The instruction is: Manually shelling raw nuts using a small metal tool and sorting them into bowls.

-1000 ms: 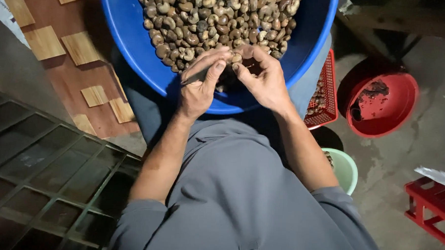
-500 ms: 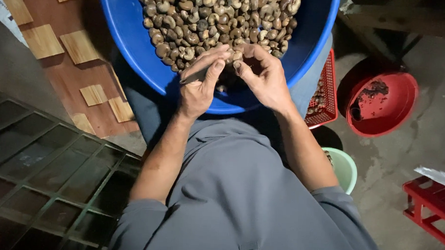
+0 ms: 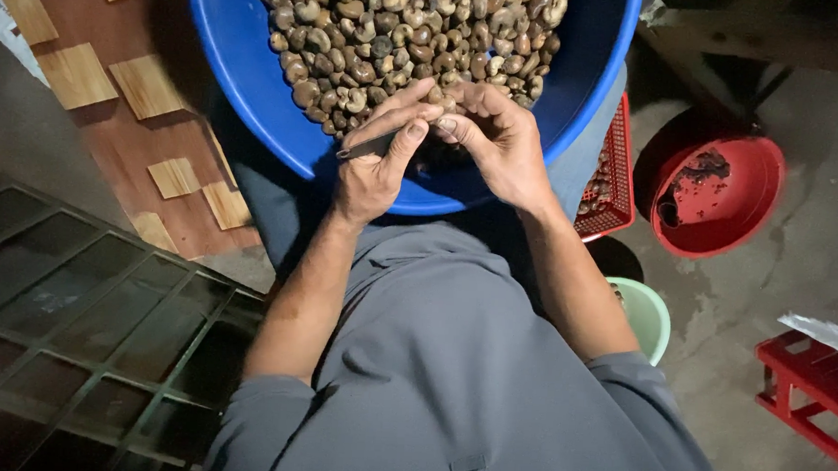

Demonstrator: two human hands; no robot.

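Note:
A big blue basin (image 3: 248,81) rests on my lap, filled with several brown cashew nuts in shell (image 3: 398,30). My left hand (image 3: 375,164) is over the basin's near rim and grips a thin dark metal tool (image 3: 364,148) between thumb and fingers. My right hand (image 3: 501,145) sits beside it, fingertips pinching a single nut (image 3: 439,104) against the tip of the tool. Both hands touch at the fingertips above the nut pile's near edge.
A red basket (image 3: 611,191) with nuts stands right of the basin. Further right lies a red bowl (image 3: 727,195) with dark scraps, a pale green bowl (image 3: 653,313) by my right elbow, and a red stool (image 3: 808,384). A dark metal grate (image 3: 82,326) is at left.
My hands have closed a little tighter around the nut and shifted slightly up; the thumbs now meet over it. Nothing else moved.

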